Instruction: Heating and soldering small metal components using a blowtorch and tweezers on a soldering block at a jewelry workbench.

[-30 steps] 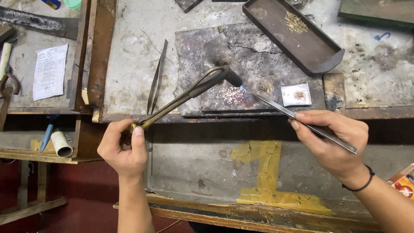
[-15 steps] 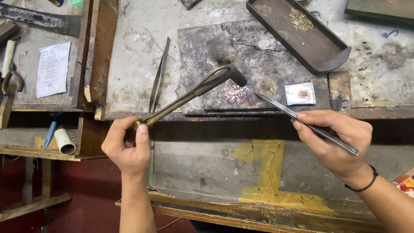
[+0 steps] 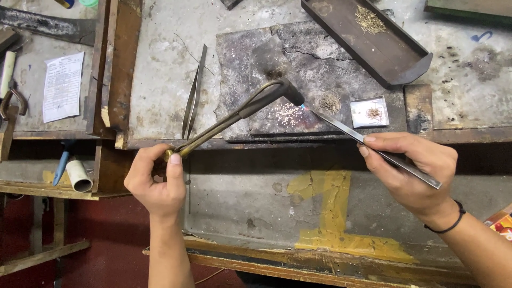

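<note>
Bare forearms — black cord bracelet point(image 3: 447, 221), right wrist

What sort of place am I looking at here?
Likely a small jeweller's or metalsmith's soldering bench: the left hand holds a brass torch over a scorched soldering block, and the right hand holds long tweezers.

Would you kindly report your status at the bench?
Left hand grips torch. Right hand holds tweezers at glowing bits. Nothing between.
</note>
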